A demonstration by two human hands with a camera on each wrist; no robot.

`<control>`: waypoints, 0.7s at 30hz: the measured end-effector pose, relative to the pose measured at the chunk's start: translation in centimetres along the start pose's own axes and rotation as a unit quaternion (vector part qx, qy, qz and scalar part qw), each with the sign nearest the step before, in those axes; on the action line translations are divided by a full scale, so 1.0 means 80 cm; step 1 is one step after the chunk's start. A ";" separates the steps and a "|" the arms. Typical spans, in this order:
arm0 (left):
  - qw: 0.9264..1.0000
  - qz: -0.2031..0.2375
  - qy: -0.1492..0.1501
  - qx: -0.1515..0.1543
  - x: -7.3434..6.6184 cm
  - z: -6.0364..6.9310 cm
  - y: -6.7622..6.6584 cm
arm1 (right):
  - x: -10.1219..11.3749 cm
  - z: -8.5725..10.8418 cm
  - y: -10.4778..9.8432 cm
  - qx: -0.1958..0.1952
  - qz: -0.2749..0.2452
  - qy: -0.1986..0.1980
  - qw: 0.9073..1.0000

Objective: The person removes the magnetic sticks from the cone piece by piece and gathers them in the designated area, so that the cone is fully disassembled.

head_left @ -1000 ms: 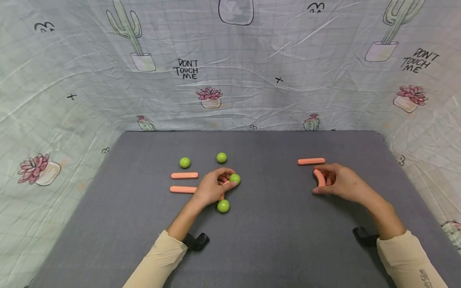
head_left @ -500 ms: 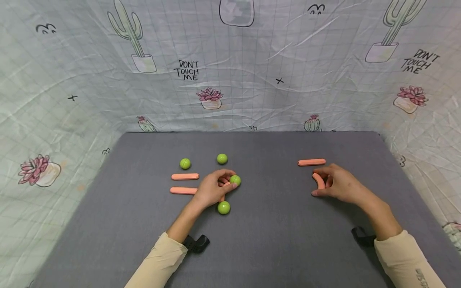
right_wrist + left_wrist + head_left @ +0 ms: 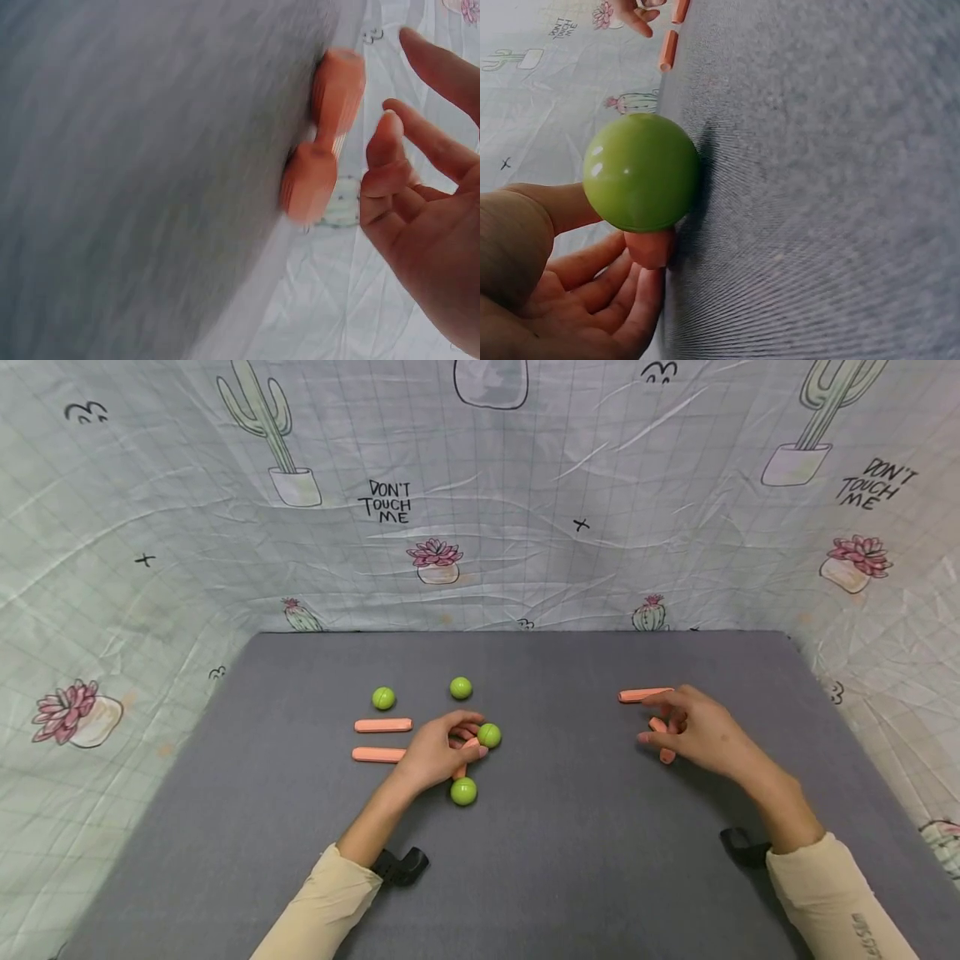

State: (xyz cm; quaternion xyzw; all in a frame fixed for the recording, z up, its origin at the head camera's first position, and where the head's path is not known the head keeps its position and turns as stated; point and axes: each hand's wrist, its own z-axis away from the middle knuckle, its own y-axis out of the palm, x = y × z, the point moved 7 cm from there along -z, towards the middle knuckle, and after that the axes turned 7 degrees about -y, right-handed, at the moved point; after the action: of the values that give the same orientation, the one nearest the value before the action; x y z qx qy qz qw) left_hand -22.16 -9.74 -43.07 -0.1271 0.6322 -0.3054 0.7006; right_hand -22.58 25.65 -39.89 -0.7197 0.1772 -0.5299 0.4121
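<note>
In the head view my left hand [image 3: 438, 750] arches over an orange sausage-like stick [image 3: 460, 770], which lies between thumb and fingers. A green ball [image 3: 489, 735] sits just beyond its fingertips, at the stick's far end. Another green ball [image 3: 463, 792] lies at the near end; it looms large in the left wrist view and hides the thumb tip. My right hand [image 3: 701, 731] hovers with thumb and fingers apart over a second orange stick [image 3: 667, 756] on the table. The right wrist view shows a gap between that stick [image 3: 309, 184] and the fingers.
A further orange stick [image 3: 637, 696] lies behind the right hand. Left of the left hand are two parallel sticks, an upper one [image 3: 383, 725] and a lower one [image 3: 377, 754]. Two green balls, one left [image 3: 383, 697] and one right [image 3: 461, 687], lie behind them on the grey table [image 3: 555, 860].
My right hand has let go of its stick, which was bent in its grip and now lies straighter on the table. My left hand has drawn slightly left, away from the far ball.
</note>
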 end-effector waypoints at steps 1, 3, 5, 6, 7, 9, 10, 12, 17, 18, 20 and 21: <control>1.000 -0.004 0.000 0.000 0.000 0.001 0.000 | 0.003 -0.003 0.001 -0.002 -0.013 -0.003 1.000; 1.000 -0.011 0.001 -0.001 0.000 0.004 0.000 | 0.007 -0.008 0.004 -0.005 -0.024 0.003 1.000; 1.000 -0.016 -0.001 -0.003 0.000 0.006 -0.001 | 0.012 -0.013 0.009 -0.005 -0.033 0.003 0.999; 1.000 -0.018 -0.001 -0.005 0.000 0.007 -0.001 | 0.015 -0.016 0.011 -0.004 -0.030 -0.001 1.000; 1.000 -0.022 -0.003 -0.007 -0.001 0.009 -0.001 | 0.017 -0.019 0.014 -0.002 -0.029 -0.005 1.000; 0.999 -0.031 -0.004 -0.011 -0.002 0.011 -0.001 | 0.023 -0.026 0.020 -0.001 -0.025 -0.013 1.000; 0.999 -0.037 -0.006 -0.013 -0.002 0.012 -0.001 | 0.027 -0.029 0.022 0.000 -0.021 -0.019 1.000; 0.999 -0.051 -0.005 -0.018 -0.004 0.013 -0.001 | 0.032 -0.035 0.027 0.003 -0.019 -0.028 0.999; 0.997 -0.069 -0.011 -0.025 -0.006 0.017 -0.002 | 0.043 -0.046 0.040 0.019 -0.039 -0.031 0.999; 0.997 -0.071 -0.012 -0.026 -0.006 0.018 -0.002 | 0.044 -0.048 0.043 0.023 -0.044 -0.029 0.998; 0.997 -0.072 -0.014 -0.027 -0.007 0.020 -0.003 | 0.048 -0.053 0.049 0.030 -0.052 -0.025 0.998; 0.997 -0.075 -0.012 -0.030 -0.007 0.021 -0.003 | 0.050 -0.056 0.052 0.035 -0.055 -0.023 0.998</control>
State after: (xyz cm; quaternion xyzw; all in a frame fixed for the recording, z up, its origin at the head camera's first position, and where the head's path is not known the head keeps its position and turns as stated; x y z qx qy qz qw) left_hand -20.61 -9.95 -42.18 -0.1982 0.6215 -0.3365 0.6792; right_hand -24.37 18.60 -40.26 -0.7257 0.1087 -0.5409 0.4110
